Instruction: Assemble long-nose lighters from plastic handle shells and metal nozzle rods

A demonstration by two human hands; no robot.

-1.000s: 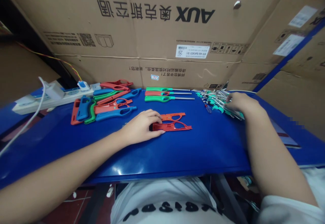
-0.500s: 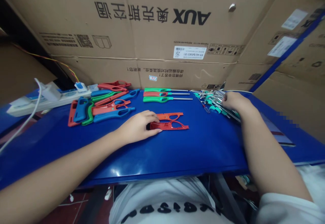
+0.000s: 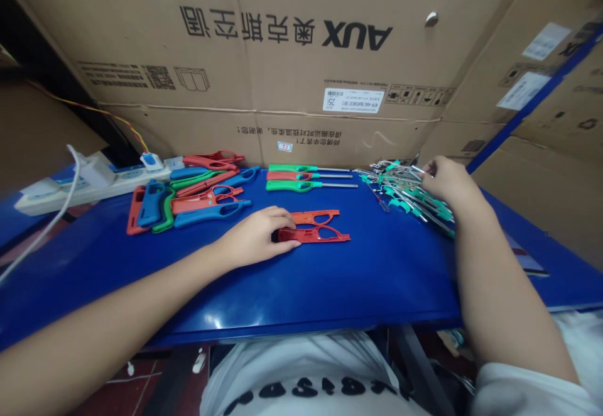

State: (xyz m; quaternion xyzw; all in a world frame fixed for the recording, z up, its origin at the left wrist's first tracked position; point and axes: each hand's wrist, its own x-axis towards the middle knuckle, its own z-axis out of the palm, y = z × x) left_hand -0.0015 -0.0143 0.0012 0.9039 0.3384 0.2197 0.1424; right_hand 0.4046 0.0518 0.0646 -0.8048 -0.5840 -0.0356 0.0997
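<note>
My left hand (image 3: 261,237) rests on the blue table, its fingers curled round the handle end of a red lighter shell half (image 3: 323,234). An orange-red shell half (image 3: 316,217) lies just beyond it, its near end partly behind my fingers. At the right, my right hand (image 3: 447,183) is closed in a pinch on a metal lighter rod (image 3: 416,169) at the top of a loose pile of lighter rods (image 3: 400,185) with green plastic parts. My fingers partly hide the rod. Several long-nosed lighters (image 3: 289,176), green and red, lie side by side at the back.
Red, blue and green lighter shells (image 3: 211,213) are heaped at the left, beside a white power strip (image 3: 51,199) with plugs and cables. A small screwdriver (image 3: 382,203) lies by the rod pile. Cardboard (image 3: 282,70) walls the back and right.
My right hand has shifted slightly up and to the right, with a rod now showing at its fingertips. The pile has spread and shows more. My left hand stays put.
</note>
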